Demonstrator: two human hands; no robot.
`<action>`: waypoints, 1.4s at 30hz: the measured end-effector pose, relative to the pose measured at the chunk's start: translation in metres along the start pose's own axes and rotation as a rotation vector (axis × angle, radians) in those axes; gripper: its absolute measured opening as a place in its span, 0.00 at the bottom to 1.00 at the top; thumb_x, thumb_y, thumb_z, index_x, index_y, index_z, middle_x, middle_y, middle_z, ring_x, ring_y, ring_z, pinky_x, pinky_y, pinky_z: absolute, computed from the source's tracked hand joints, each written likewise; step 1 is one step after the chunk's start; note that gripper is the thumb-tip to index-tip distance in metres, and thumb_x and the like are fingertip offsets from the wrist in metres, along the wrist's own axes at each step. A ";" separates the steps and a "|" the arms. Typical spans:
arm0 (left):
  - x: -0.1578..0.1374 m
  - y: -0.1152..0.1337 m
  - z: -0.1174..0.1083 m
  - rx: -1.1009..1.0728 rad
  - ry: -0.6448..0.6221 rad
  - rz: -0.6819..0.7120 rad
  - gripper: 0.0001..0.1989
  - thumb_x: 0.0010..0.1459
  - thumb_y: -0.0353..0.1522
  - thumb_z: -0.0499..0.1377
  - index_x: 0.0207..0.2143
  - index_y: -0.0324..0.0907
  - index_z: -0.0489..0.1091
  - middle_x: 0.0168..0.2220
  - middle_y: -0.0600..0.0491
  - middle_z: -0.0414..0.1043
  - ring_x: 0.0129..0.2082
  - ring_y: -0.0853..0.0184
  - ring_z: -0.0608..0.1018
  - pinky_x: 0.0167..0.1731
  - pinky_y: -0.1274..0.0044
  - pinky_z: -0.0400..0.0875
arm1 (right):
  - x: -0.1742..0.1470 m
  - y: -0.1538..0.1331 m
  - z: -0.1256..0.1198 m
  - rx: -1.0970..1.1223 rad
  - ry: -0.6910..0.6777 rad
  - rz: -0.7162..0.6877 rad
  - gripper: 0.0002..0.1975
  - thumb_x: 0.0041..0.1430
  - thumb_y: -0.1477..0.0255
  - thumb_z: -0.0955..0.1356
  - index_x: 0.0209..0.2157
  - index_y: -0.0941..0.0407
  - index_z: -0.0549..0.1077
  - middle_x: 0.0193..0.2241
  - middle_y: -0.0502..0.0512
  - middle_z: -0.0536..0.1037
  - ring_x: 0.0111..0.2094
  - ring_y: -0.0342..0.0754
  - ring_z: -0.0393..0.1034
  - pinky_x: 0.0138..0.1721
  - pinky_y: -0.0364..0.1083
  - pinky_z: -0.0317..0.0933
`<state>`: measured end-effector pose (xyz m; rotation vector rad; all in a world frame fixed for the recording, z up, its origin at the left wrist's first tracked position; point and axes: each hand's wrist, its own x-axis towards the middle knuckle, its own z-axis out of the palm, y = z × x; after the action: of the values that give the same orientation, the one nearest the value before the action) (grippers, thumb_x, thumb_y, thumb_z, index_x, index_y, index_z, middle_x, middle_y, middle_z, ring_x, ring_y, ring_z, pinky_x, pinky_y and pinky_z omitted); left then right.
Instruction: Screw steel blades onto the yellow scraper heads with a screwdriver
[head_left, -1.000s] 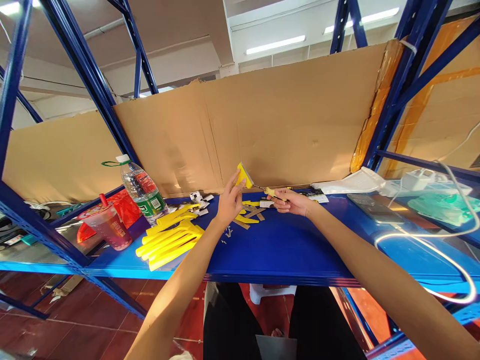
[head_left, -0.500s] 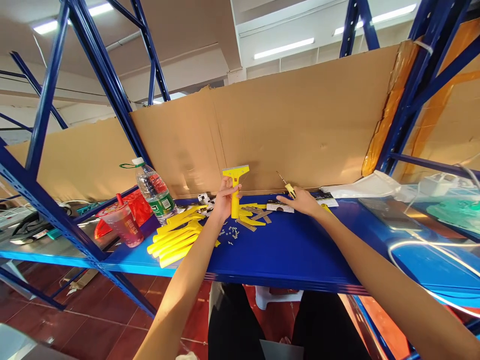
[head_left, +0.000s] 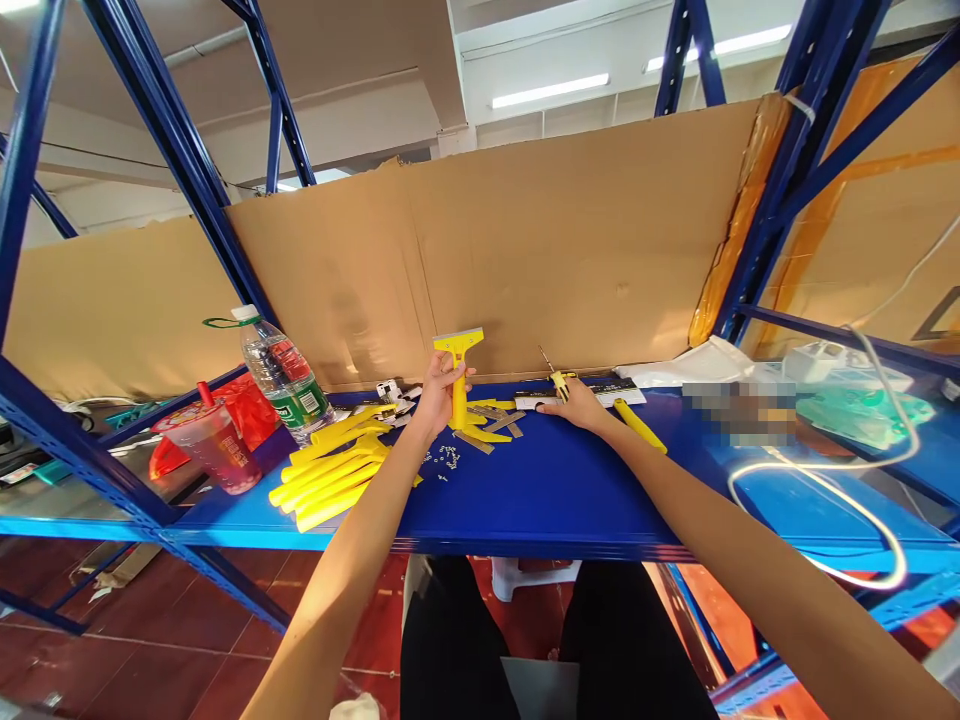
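Note:
My left hand (head_left: 437, 393) is closed around the handle of a yellow scraper (head_left: 459, 345), held upright with its wide head and metal blade on top. In my right hand (head_left: 576, 405) is a screwdriver (head_left: 559, 382) with a yellowish handle, its thin shaft pointing up and to the left. Below the scraper, flat metal strips (head_left: 508, 422) lie among yellow pieces. Small screws (head_left: 448, 458) are scattered just in front of my left hand. To the left lies a pile of yellow scraper handles (head_left: 334, 480).
A water bottle (head_left: 285, 375) and a red drink cup (head_left: 217, 450) stand at the left of the blue shelf (head_left: 517, 510). Cardboard (head_left: 525, 250) closes off the back. Another yellow handle (head_left: 640, 425) lies by my right forearm. A white cable (head_left: 892, 530) loops at the right.
The view has turned to the right, so everything sits further left. Both hands keep hold of the scraper and the screwdriver. A yellow handle beside my right forearm shows more fully.

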<state>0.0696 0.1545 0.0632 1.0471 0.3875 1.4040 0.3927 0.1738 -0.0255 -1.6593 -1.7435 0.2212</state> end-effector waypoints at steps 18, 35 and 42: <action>0.050 -0.030 0.075 -0.253 0.302 0.179 0.21 0.68 0.28 0.73 0.60 0.48 0.73 0.64 0.46 0.83 0.65 0.63 0.83 0.65 0.70 0.77 | -0.040 -0.030 -0.027 0.271 0.313 -0.040 0.29 0.57 0.45 0.76 0.29 0.47 0.58 0.26 0.50 0.70 0.32 0.54 0.63 0.38 0.50 0.60; 0.044 -0.066 0.053 -0.299 0.587 0.134 0.24 0.78 0.27 0.61 0.70 0.53 0.63 0.61 0.48 0.84 0.57 0.69 0.87 0.56 0.76 0.82 | -0.048 -0.041 -0.035 0.494 0.127 -0.096 0.37 0.55 0.33 0.76 0.28 0.48 0.59 0.25 0.45 0.59 0.30 0.49 0.53 0.33 0.48 0.54; 0.041 -0.058 0.051 -0.296 0.516 0.070 0.27 0.77 0.24 0.59 0.72 0.56 0.65 0.71 0.49 0.77 0.67 0.65 0.83 0.64 0.71 0.79 | -0.048 -0.043 -0.035 0.586 0.090 -0.129 0.40 0.51 0.29 0.75 0.28 0.49 0.58 0.24 0.44 0.56 0.29 0.48 0.49 0.33 0.49 0.51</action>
<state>0.1526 0.1831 0.0595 0.4533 0.4983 1.7315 0.3749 0.1107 0.0072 -1.1114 -1.5190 0.5310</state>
